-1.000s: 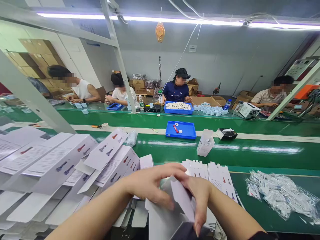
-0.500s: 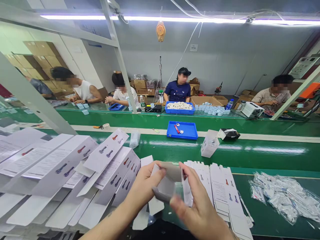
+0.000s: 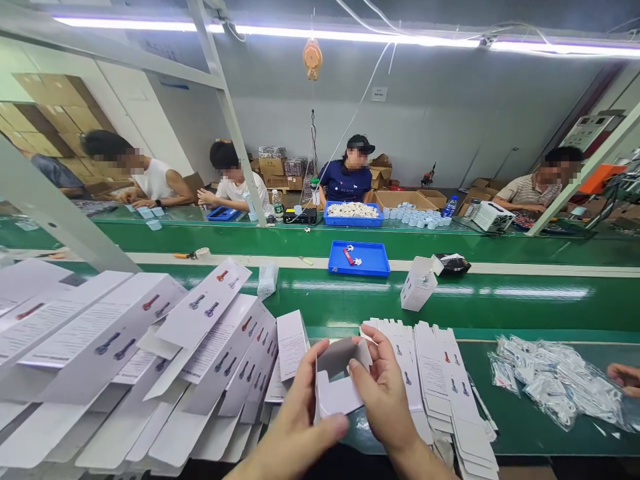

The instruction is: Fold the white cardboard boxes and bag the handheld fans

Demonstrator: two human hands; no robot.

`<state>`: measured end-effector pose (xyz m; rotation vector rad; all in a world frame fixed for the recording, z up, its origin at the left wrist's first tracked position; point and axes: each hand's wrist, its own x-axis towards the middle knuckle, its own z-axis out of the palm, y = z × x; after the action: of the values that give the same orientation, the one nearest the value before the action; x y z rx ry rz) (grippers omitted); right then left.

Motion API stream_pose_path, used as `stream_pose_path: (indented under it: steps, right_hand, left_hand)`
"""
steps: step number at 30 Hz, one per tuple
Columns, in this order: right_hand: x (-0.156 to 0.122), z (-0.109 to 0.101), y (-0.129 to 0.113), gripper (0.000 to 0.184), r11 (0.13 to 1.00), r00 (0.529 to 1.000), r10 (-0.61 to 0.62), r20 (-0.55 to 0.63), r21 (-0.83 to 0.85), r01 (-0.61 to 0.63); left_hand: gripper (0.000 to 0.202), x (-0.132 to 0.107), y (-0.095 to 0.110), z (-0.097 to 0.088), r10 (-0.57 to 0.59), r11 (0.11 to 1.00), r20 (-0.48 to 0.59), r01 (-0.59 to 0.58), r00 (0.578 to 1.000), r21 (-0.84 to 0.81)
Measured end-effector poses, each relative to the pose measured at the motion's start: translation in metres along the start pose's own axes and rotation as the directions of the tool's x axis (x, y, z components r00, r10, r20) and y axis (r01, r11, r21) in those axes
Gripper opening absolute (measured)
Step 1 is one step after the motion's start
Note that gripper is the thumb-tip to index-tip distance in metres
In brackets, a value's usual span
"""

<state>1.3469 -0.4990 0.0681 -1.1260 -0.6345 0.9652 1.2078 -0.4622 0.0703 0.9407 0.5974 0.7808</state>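
Note:
Between my two hands is a small white cardboard box (image 3: 342, 396), its end uppermost with grey inner walls and a flap showing. My left hand (image 3: 306, 408) supports the box's left side, thumb held off toward the front. On the opposite side my right hand (image 3: 387, 383) grips the wall, its thumb at the opening and its fingers behind. To the left lies a big pile of unfolded printed boxes (image 3: 165, 333). A formed white box (image 3: 293, 343) sits just beyond my left hand. Flat box blanks (image 3: 440, 380) are stacked by my right hand.
Bagged white parts (image 3: 560, 380) lie at the right, near another person's hand (image 3: 625, 377). An open box (image 3: 419, 283) and a blue tray (image 3: 359, 259) stand ahead on the green surface. Several people sit across. A metal post (image 3: 65, 207) slants at left.
My right thumb has moved up to the box opening, and a white flap now shows at the front. My left thumb has come off the rim. Another person's hand has appeared at right.

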Motion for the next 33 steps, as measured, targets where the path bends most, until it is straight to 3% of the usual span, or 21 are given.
stream_pose_path:
  steps: [3,5,7,10,12,15,18,20,22,25,29,31,33]
  right_hand:
    - [0.004,0.004,-0.002,0.034,0.999,0.999,-0.033,-0.028,-0.031,0.032]
    - [0.005,0.007,-0.002,0.025,0.995,0.997,-0.074,-0.018,-0.070,0.072]
    - [0.003,0.008,-0.001,0.016,0.974,0.986,-0.168,0.023,-0.151,0.169]
    - [-0.001,0.003,0.000,0.016,0.832,0.903,-0.342,0.259,-0.363,0.419]
    - [-0.001,-0.004,0.001,0.030,0.699,0.814,-0.365,0.451,-0.445,0.560]
    - [0.007,-0.014,0.001,0.056,0.604,0.753,-0.379,0.538,-0.473,0.642]
    - [0.021,-0.019,-0.001,0.061,0.588,0.722,-0.480,0.499,-0.428,0.686]
    - [0.030,-0.019,-0.005,0.057,0.600,0.695,-0.510,0.507,-0.368,0.710]
    - [0.035,-0.014,-0.010,0.047,0.626,0.680,-0.494,0.542,-0.321,0.711]
    - [0.035,-0.004,-0.019,0.034,0.625,0.665,-0.455,0.592,-0.320,0.712]
    - [0.017,0.005,-0.024,0.024,0.445,0.722,-0.439,0.535,-0.569,0.692]
    - [0.006,0.003,-0.019,0.038,0.351,0.735,-0.440,0.515,-0.655,0.669]
    - [0.001,-0.003,-0.011,0.067,0.300,0.712,-0.454,0.536,-0.660,0.689]
  left_hand:
    - [0.088,0.000,-0.007,-0.006,0.005,0.999,0.062,-0.008,0.998,0.044]
    - [0.088,0.003,-0.006,-0.004,0.019,0.999,-0.003,-0.019,1.000,0.036]
    - [0.083,0.007,-0.001,0.001,0.050,0.994,-0.157,-0.034,0.986,0.103]
    - [0.071,0.013,0.011,0.012,0.084,0.986,-0.380,-0.023,0.921,0.162]
    - [0.071,0.016,0.018,0.018,0.034,0.995,-0.433,0.009,0.901,0.098]
    - [0.067,0.018,0.026,0.021,-0.034,0.999,-0.367,0.030,0.929,-0.017]
    - [0.050,0.020,0.035,0.016,-0.050,0.992,-0.122,0.035,0.991,-0.123]
    - [0.050,0.022,0.041,0.010,-0.090,0.990,0.012,0.091,0.996,-0.110]
    - [0.050,0.024,0.044,0.005,-0.143,0.989,0.033,0.144,0.989,-0.031]
    - [0.061,0.027,0.038,0.005,-0.132,0.990,-0.085,0.135,0.988,0.041]
    - [0.048,0.032,0.020,0.014,-0.008,1.000,-0.303,0.015,0.953,0.019]
    - [0.050,0.033,0.014,0.017,0.019,0.999,-0.370,-0.002,0.929,0.045]
    - [0.053,0.033,0.014,0.017,0.049,0.989,-0.389,0.010,0.920,0.147]
